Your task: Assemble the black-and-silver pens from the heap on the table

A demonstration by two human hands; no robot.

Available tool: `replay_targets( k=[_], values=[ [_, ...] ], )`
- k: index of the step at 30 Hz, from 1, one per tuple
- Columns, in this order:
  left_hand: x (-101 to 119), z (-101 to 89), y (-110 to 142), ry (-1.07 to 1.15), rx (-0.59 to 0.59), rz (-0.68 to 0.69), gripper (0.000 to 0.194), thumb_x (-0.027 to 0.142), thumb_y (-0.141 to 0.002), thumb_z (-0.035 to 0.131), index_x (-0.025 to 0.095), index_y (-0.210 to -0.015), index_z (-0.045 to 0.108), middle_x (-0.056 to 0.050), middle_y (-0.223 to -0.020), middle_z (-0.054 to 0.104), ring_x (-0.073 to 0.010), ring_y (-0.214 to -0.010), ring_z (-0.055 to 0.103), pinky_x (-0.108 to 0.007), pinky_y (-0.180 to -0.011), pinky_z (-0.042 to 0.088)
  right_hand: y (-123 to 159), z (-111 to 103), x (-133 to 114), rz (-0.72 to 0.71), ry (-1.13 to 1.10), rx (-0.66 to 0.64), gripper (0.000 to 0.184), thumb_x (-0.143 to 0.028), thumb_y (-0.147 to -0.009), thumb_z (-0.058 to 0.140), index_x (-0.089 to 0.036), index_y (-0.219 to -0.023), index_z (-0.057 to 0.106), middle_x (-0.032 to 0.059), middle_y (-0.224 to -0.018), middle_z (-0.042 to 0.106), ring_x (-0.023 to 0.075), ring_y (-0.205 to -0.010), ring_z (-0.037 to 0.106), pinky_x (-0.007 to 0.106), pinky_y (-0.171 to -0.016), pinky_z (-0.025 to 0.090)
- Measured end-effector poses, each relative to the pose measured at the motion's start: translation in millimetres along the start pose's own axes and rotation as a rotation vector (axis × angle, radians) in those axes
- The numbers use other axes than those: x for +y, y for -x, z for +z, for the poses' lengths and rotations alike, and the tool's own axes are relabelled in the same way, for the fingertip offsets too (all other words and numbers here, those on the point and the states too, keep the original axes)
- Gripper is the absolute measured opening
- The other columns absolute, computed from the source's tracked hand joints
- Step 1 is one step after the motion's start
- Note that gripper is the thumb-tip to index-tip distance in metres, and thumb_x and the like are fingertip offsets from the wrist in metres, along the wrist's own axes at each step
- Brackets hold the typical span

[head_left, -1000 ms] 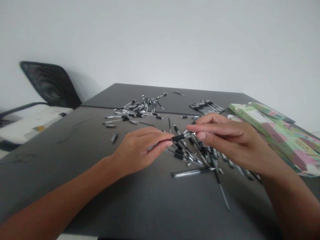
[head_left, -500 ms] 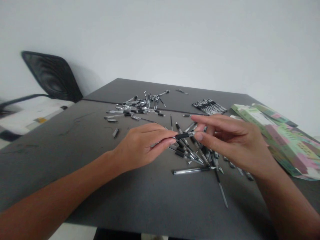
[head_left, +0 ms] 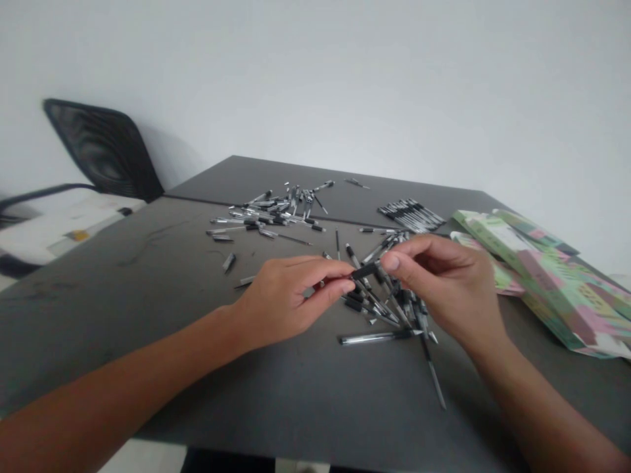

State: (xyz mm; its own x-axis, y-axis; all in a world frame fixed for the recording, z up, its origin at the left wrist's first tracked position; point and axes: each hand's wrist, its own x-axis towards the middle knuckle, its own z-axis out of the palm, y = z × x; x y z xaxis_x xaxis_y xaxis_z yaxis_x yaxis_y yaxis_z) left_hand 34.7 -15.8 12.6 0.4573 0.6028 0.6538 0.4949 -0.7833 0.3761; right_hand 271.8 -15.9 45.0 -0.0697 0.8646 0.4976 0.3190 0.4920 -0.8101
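The left hand (head_left: 288,305) was curled closed, its fingertips pinching one end of a pen (head_left: 363,271). The right hand (head_left: 444,286) gripped the pen's other end, near its black grip, between thumb and forefinger, with its remaining fingers curled loosely. The pen lay almost level between the two hands, held just above the table (head_left: 148,328).

Directly under and just beyond the hands, at 12 o'clock, lay a loose heap (head_left: 389,299) of black-and-clear pens and pen parts, crossing one another. At the heap's near edge, a clear pen (head_left: 374,337) lay on its side, and a thin black-tipped rod (head_left: 434,376) ran toward 5 o'clock.

Farther off at 11 o'clock, a small dark pen part (head_left: 228,263) lay alone, and beyond it spread a second scattered pile (head_left: 269,218). At 1 o'clock, a tidy bundle of pens (head_left: 409,215) lay side by side near the far edge. Green-and-pink boxes (head_left: 557,286) were stacked unevenly at 2 o'clock, and a black mesh chair (head_left: 101,148) stood at 10 o'clock against a white wall (head_left: 345,85).
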Motion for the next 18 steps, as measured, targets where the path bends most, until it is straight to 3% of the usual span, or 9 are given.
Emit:
replay_targets(
  k=[3,5,8,11,13,15,18],
  values=[
    [4.3,3.0,-0.9,0.13,-0.024,-0.101,0.013,0.029,-0.103,0.069,0.023,-0.111,0.077,0.004,-0.088,0.085,-0.0122,-0.078,0.081,-0.019,-0.072,0.058,4.4,6.3,3.2,-0.003,-0.093,-0.021,0.035,-0.059,-0.082,0.088,-0.028,-0.098,0.086,0.0029,-0.083,0.08,0.0171,-0.071,0.069,0.029,-0.063,0.056],
    [6.8,4.6,-1.6,0.245,-0.041,-0.181,0.013,0.029,-0.103,0.068,0.022,-0.111,0.076,0.004,-0.088,0.086,-0.0124,-0.079,0.082,-0.019,-0.071,0.059,8.1,10.0,4.9,0.004,-0.176,-0.11,0.04,-0.06,-0.092,0.078,-0.032,-0.12,0.084,0.0051,-0.115,0.084,0.0226,-0.101,0.076,0.035,-0.087,0.061],
    [8.8,6.7,-1.3,0.367,-0.077,-0.258,0.014,0.03,-0.104,0.066,0.021,-0.109,0.075,0.002,-0.09,0.087,-0.014,-0.079,0.083,-0.02,-0.069,0.06,12.9,15.9,7.0,0.057,-0.294,-0.186,0.034,-0.052,-0.104,0.066,-0.034,-0.127,0.082,0.0032,-0.141,0.076,0.0254,-0.134,0.068,0.043,-0.116,0.05],
    [9.6,8.3,0.2,0.393,-0.11,-0.267,0.014,0.031,-0.104,0.065,0.021,-0.108,0.074,0.001,-0.089,0.087,-0.016,-0.081,0.084,-0.023,-0.072,0.063,14.0,22.0,9.1,0.132,-0.348,-0.168,0.026,-0.048,-0.101,0.072,-0.033,-0.118,0.085,0.0029,-0.129,0.081,0.024,-0.121,0.074,0.042,-0.11,0.056],
    [10.4,9.2,1.1,0.39,-0.124,-0.257,0.013,0.03,-0.105,0.065,0.021,-0.109,0.074,0.001,-0.091,0.087,-0.0163,-0.084,0.084,-0.024,-0.075,0.064,13.2,24.8,10.5,0.146,-0.351,-0.118,0.02,-0.048,-0.091,0.083,-0.031,-0.101,0.085,0.003,-0.112,0.085,0.0224,-0.104,0.078,0.038,-0.096,0.062],
    [11.3,10.2,1.7,0.397,-0.137,-0.246,0.013,0.03,-0.105,0.064,0.021,-0.11,0.073,0.001,-0.091,0.087,-0.0163,-0.086,0.085,-0.023,-0.075,0.064,12.7,26.0,11.8,0.13,-0.37,-0.09,0.026,-0.049,-0.079,0.093,-0.029,-0.093,0.083,0.0032,-0.104,0.084,0.0219,-0.098,0.077,0.035,-0.089,0.063],
    [11.5,11.9,2.2,0.451,-0.138,-0.247,0.015,0.029,-0.106,0.062,0.021,-0.111,0.073,-0.001,-0.093,0.087,-0.0163,-0.084,0.085,-0.023,-0.074,0.066,14.4,25.8,12.5,0.139,-0.458,-0.171,0.042,-0.06,-0.087,0.083,-0.031,-0.117,0.082,0.0063,-0.122,0.082,0.0251,-0.114,0.075,0.039,-0.098,0.061]
  ],
)
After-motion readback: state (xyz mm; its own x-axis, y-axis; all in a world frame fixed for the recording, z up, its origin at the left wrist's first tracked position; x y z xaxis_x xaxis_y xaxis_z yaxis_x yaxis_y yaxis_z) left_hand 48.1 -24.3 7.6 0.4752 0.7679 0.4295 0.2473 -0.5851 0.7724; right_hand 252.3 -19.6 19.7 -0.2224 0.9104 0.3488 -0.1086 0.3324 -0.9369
